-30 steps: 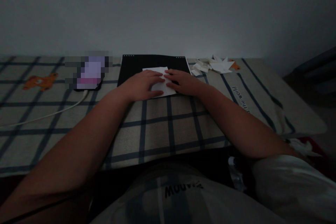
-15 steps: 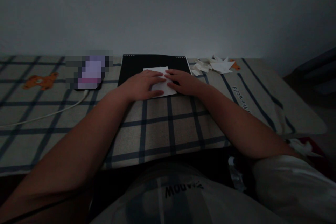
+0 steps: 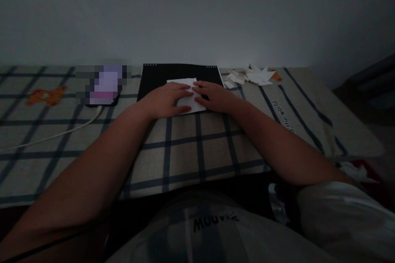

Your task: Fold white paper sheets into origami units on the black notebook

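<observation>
A white sheet of paper [image 3: 185, 102] lies on a black board [image 3: 182, 71] with small punched holes along its far edge. My left hand [image 3: 166, 100] rests flat over the paper's left side, fingers apart and pointing right. From the other side my right hand [image 3: 214, 95] lies on the paper's right part, its fingers spread and pointing left. The fingertips of both hands come close together near the middle of the sheet. Parts of the paper are hidden beneath the hands.
A phone [image 3: 105, 86] with a lit, blurred screen lies to the left, a white cable [image 3: 70, 130] plugged into it. Folded white paper pieces [image 3: 259, 76] sit to the right of the board. A checked tablecloth [image 3: 182, 152] covers the table, which meets a wall [image 3: 185, 16] behind.
Both hands stay on the paper in nearly the same pose. The whole view has shifted very slightly.
</observation>
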Demonstrator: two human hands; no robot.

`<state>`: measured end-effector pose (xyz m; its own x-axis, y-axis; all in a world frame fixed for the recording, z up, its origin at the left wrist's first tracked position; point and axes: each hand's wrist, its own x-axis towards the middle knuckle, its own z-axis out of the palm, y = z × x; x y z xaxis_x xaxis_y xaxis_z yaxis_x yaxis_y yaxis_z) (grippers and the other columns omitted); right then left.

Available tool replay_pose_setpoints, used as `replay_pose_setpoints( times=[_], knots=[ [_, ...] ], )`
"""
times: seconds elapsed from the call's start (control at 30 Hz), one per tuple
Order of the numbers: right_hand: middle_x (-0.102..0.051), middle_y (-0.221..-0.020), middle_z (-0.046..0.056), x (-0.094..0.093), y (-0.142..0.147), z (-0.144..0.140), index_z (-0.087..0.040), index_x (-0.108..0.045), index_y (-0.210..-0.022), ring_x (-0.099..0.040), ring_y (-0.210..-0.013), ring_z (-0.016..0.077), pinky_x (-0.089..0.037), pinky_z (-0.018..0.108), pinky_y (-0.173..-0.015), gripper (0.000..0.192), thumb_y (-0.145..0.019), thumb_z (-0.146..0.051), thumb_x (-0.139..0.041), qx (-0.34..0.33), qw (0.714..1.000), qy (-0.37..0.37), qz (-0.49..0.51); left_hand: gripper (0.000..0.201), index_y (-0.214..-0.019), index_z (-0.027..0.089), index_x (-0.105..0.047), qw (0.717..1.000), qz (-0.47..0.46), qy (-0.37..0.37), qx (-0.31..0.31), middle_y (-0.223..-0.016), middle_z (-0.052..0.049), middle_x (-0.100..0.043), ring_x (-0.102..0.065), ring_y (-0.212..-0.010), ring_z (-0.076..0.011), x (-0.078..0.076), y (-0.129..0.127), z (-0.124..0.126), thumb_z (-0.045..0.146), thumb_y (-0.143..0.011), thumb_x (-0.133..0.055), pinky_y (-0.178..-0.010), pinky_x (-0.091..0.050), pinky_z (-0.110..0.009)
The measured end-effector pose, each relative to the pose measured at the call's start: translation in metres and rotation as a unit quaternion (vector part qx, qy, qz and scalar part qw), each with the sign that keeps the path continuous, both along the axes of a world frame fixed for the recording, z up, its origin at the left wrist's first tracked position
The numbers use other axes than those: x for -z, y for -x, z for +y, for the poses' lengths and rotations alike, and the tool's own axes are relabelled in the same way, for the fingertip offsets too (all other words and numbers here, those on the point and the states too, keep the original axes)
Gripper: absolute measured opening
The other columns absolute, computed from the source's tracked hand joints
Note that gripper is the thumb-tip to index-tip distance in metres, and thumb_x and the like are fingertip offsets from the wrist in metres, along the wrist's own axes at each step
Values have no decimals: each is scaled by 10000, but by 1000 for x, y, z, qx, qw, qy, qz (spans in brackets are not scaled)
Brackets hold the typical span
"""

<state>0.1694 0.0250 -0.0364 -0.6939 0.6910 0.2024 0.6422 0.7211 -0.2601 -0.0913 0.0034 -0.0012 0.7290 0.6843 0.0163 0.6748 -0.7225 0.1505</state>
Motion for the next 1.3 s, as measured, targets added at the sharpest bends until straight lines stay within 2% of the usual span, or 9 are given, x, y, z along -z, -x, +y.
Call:
replay_pose_setpoints(
  times=[0.27, 0.37, 0.5, 0.67, 0.83, 0.97, 1.17, 1.3],
  knots=[
    [-569, -1715, 174, -1, 2, -1, -160, -663, -1584, -521, -1608, 339, -410, 572, -1350, 521, -1119, -351, -527, 8, 1000, 7, 8, 659, -1543, 158, -677, 1000, -3, -17, -6, -1692, -167, -588, -544, -1557, -380, -2, -6, -5, 557, -1034, -553, -1323, -396, -540],
    [-579, -1710, 162, 1, 1, 0, -172, -659, -1588, -535, -1597, 332, -430, 572, -1334, 524, -1119, -358, -516, 5, 1000, 0, 6, 582, -1447, 166, -739, 999, -22, -29, -10, -1607, -154, -665, -605, -1479, -367, 0, -13, -6, 517, -1072, -468, -1289, -438, -553],
    [-577, -1713, 164, 1, 1, 1, -154, -647, -1598, -552, -1583, 324, -435, 541, -1332, 541, -1115, -358, -511, 5, 1000, -7, -8, 552, -1361, 130, -767, 997, -37, -37, -53, -1474, -175, -745, -662, -1394, -356, 3, -22, -8, 416, -1115, -365, -1225, -504, -542],
    [-579, -1710, 167, -2, 2, -1, -160, -651, -1597, -545, -1588, 329, -428, 557, -1333, 532, -1113, -336, -515, 3, 1000, 1, -4, 552, -1518, 162, -676, 995, -51, -52, -70, -1535, -154, -715, -639, -1442, -342, 9, -24, -8, 446, -1124, -414, -1250, -487, -526],
    [-581, -1704, 182, -6, 2, -1, -137, -663, -1581, -536, -1592, 327, -419, 540, -1338, 515, -1123, -315, -510, -3, 1000, 10, -10, 542, -1458, 139, -715, 996, -39, -65, -45, -1546, -164, -702, -626, -1450, -345, 17, -19, -2, 434, -1121, -409, -1275, -461, -529],
    [-572, -1709, 193, -6, 2, 0, -115, -660, -1583, -534, -1593, 332, -413, 533, -1344, 522, -1122, -311, -514, -2, 1000, 14, -11, 510, -1450, 155, -711, 996, -46, -60, -40, -1637, -156, -638, -585, -1490, -348, 21, -19, 1, 403, -1123, -409, -1299, -428, -548],
    [-604, -1687, 167, 4, -3, 5, -170, -679, -1575, -556, -1571, 336, -431, 566, -1318, 527, -1103, -358, -538, -6, 1000, 5, 30, 479, -1370, 126, -738, 997, -9, -61, -51, -1555, -162, -696, -626, -1397, -355, 15, -26, -1, 353, -1123, -396, -1260, -455, -535],
    [-736, -1529, 162, 3, -9, 6, -163, -806, -1399, -683, -1409, 332, -523, 542, -1211, 444, -1091, -342, -540, 1, 998, -16, 56, 477, -1311, 114, -766, 995, 18, -64, -74, -1456, -179, -741, -648, -1339, -372, 7, -33, -5, 373, -1132, -409, -1191, -504, -528]
  ],
)
